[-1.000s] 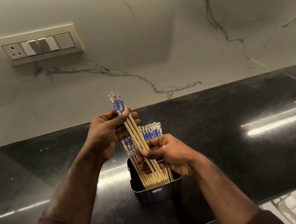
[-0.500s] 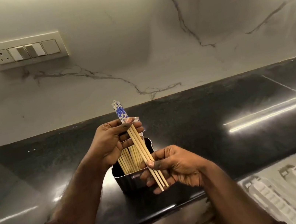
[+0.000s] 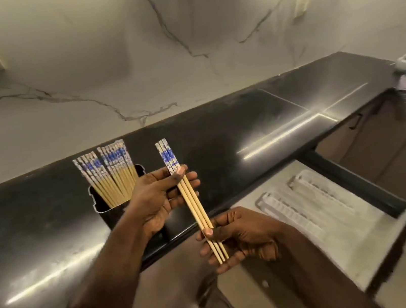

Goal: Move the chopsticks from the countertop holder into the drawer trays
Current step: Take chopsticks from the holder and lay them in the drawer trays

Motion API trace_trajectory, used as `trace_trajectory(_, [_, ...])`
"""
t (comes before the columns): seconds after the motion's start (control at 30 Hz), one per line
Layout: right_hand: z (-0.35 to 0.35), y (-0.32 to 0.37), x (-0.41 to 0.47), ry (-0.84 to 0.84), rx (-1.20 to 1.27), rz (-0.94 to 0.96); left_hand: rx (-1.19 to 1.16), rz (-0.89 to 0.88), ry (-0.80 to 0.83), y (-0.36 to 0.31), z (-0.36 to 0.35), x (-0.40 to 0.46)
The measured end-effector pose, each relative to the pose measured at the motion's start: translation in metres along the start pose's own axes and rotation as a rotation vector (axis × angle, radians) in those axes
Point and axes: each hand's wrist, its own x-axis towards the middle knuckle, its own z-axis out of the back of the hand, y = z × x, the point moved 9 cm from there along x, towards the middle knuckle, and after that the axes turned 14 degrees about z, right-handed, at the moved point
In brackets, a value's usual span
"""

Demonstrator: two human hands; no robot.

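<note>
Item: three chopsticks (image 3: 194,203), blue-patterned tops, in transit between desk (image 3: 220,137) and open drawer (image 3: 371,247).
Hold: left hand (image 3: 159,196) pinches the bundle near the patterned end; right hand (image 3: 239,236) pinches the bare tips, fingers curled round them.
Remaining stock: many chopsticks upright in the black holder (image 3: 110,205) on the desk.
Destination: white trays (image 3: 307,201) in the drawer, right of my hands.
Risks, as I judge them: bundle fanning apart if either pinch loosens; a stick dropping past the drawer front; tips landing across tray ridges instead of in a slot.
</note>
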Motion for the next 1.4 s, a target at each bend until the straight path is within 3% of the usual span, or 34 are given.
trace_trajectory(0.27, [0.067,0.003,-0.075,-0.141,0.043,0.048,0.042,0.071,0.092,0.046,-0.096,0.017])
trace_trajectory(0.53, [0.177,0.001,-0.129,-0.222,0.005,0.053,0.065,0.094,0.086,0.096,-0.188,0.065])
trace_trajectory(0.83, [0.313,-0.004,-0.164,-0.103,-0.061,-0.088,-0.098,0.103,-0.131,0.17,-0.276,0.129])
trace_trajectory(1.07, [0.384,-0.007,-0.161,-0.073,-0.139,-0.187,-0.224,0.178,-0.253,0.212,-0.305,0.168])
trace_trajectory(1.4, [0.421,-0.055,-0.137,-0.149,-0.202,-0.292,-0.27,0.357,-0.327,0.273,-0.282,0.213])
